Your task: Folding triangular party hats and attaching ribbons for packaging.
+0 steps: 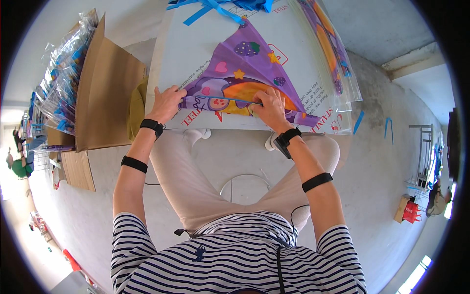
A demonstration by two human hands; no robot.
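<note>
"Where is the purple printed sheet (254, 63) lying?"

"It is lying on the white board (171, 61), its point aiming toward the board's far edge, its wide side running close to the near edge."

"And the hands?"

"The left hand (168, 102) is resting at the sheet's corner, toward the board's left edge; whether its fingers are pinching anything, one cannot tell. The right hand (270, 109), by the board's near edge, is pinching a thin blue strip (230, 101) between thumb and forefinger, its other fingers bending over the sheet."

"What is surrounding them?"

"Blue ribbons (257, 5) are heaping at the board's far edge, clear packs (329, 49) are lying along its right side, and a cardboard box (110, 93) is standing to its left, holding bagged goods (68, 78)."
</note>
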